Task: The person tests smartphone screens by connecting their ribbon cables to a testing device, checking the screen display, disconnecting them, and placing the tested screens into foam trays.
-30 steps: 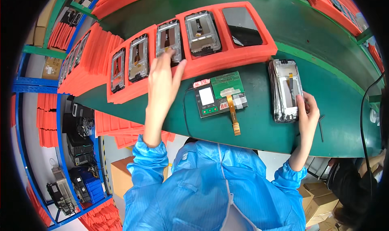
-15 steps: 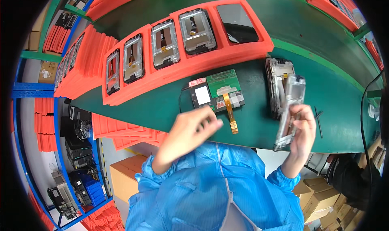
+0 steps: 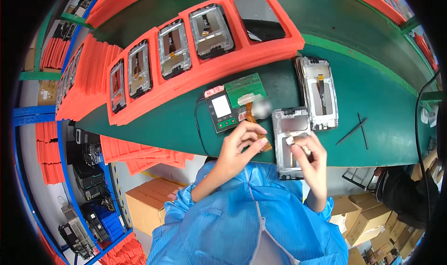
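Note:
My right hand [image 3: 311, 157] grips a phone screen assembly [image 3: 281, 146], its silver metal frame side toward me. The thumb lies over the assembly's small ribbon connector. Just left of it, my left hand [image 3: 240, 146] pinches the free end of an orange flex cable [image 3: 267, 145]. That cable runs up to a black tester box [image 3: 215, 118] with a lit white screen and a green circuit board [image 3: 243, 88]. A round, blurred bright spot covers part of the box's right side. Right of the held assembly lies a stack of similar assemblies [image 3: 329, 97].
A red foam tray [image 3: 186, 79] across the back holds several phone assemblies in slots. More red foam trays [image 3: 88, 79] are stacked at the left. Two thin dark sticks [image 3: 358, 129] lie crossed at the right. Green bench's front edge [image 3: 354, 166] is close to me.
My right hand has brought the phone assembly left, away from the stack, turning its frame side toward me. My left hand has moved right and closed on the flex cable.

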A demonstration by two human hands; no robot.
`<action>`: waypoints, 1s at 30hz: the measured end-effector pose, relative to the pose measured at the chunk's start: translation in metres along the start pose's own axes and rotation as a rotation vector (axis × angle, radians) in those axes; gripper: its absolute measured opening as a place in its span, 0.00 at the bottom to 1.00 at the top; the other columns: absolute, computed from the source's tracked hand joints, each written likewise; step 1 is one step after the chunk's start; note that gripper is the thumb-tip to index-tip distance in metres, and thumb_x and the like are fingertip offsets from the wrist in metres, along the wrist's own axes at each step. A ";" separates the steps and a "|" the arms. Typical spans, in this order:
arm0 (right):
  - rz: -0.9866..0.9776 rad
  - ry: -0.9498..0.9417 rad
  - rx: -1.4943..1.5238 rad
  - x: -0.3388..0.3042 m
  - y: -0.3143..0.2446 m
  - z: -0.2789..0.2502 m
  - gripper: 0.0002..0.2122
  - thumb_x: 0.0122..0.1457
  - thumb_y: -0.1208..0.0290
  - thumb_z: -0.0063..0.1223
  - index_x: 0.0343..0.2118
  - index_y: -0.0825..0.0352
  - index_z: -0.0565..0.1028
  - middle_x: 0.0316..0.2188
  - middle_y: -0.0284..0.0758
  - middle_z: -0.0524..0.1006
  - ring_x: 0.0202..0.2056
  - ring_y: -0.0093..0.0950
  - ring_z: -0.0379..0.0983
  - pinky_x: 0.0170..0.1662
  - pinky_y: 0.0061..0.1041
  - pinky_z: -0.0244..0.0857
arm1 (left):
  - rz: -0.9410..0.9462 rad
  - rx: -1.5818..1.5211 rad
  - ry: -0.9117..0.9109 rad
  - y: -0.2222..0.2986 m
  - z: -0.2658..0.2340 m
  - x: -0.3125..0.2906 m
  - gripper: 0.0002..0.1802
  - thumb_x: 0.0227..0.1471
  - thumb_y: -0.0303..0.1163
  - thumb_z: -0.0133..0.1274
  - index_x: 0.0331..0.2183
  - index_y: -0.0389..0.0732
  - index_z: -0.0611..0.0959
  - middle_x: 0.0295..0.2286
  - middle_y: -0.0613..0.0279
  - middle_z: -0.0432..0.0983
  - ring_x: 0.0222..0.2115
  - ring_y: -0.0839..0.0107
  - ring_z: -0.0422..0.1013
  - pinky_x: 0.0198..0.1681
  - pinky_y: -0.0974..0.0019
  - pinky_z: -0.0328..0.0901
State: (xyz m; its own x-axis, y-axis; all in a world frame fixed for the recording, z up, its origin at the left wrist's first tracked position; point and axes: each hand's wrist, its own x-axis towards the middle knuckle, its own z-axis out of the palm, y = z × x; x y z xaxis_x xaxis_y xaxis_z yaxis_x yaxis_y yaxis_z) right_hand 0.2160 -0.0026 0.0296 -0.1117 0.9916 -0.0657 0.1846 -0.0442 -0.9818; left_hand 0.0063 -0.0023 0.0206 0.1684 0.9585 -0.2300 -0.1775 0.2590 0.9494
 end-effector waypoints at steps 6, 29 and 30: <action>-0.015 -0.113 0.056 -0.003 -0.004 0.019 0.04 0.54 0.76 0.56 0.27 0.70 0.75 0.30 0.35 0.70 0.28 0.22 0.65 0.31 0.20 0.58 | 0.170 0.219 0.081 -0.006 0.009 0.002 0.12 0.54 0.25 0.56 0.41 0.34 0.76 0.35 0.62 0.76 0.31 0.82 0.72 0.34 0.75 0.65; -0.010 -0.089 0.113 -0.002 0.005 0.026 0.02 0.53 0.79 0.55 0.28 0.69 0.79 0.35 0.36 0.74 0.35 0.23 0.71 0.38 0.21 0.63 | 0.193 0.264 0.098 -0.010 0.008 0.002 0.13 0.52 0.25 0.57 0.39 0.33 0.76 0.36 0.60 0.76 0.32 0.78 0.74 0.36 0.73 0.67; -0.004 -0.089 0.115 -0.002 0.005 0.026 0.02 0.53 0.79 0.55 0.28 0.69 0.79 0.36 0.36 0.74 0.36 0.23 0.71 0.39 0.21 0.64 | 0.193 0.264 0.098 -0.010 0.009 0.002 0.13 0.52 0.25 0.57 0.39 0.33 0.76 0.36 0.60 0.76 0.32 0.78 0.74 0.36 0.73 0.67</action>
State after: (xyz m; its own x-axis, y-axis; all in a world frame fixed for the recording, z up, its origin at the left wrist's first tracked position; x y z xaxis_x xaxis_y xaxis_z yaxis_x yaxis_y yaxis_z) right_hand 0.1917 -0.0082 0.0206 -0.1990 0.9774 -0.0720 0.0712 -0.0588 -0.9957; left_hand 0.0167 -0.0037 0.0126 0.0601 0.9970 -0.0478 0.0620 0.0441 0.9971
